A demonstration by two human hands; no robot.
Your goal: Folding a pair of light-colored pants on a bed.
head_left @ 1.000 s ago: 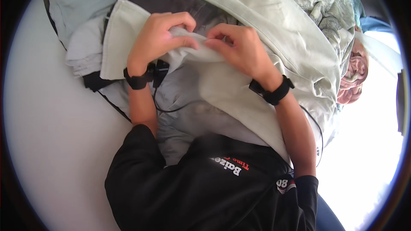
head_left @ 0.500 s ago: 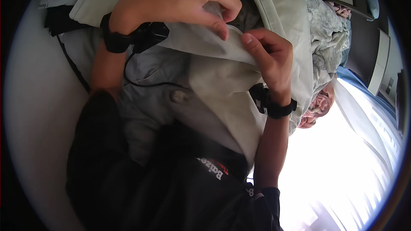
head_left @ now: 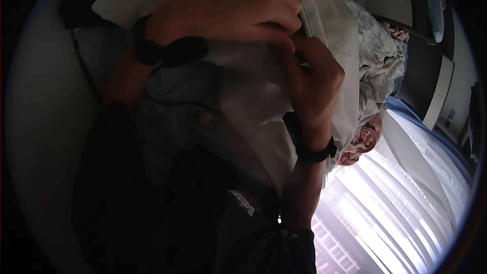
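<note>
A pale beige garment with stitched seams (head_left: 332,23) is spread over my lap, and its kind is not fully clear. My left hand (head_left: 248,10) reaches across the top of it, fingers curled and closed on the cloth. Close beside it, my right hand (head_left: 318,73) pinches the same garment, thumb and fingers pressed together. The two hands nearly touch at the fingertips. The cloth edge between them is mostly hidden by the fingers and the dim light.
Black bands sit on both wrists, the left one with a black box (head_left: 185,50) and a cable. A grey patterned cover (head_left: 378,53) and a bunched pink cloth (head_left: 361,144) lie to the right. Beyond them are a bright sheer curtain (head_left: 395,187) and dark-and-white furniture (head_left: 421,71).
Both hands have drawn closer together, and the left fingers have closed down onto the cloth. The picture has darkened, and the view has shifted slightly.
</note>
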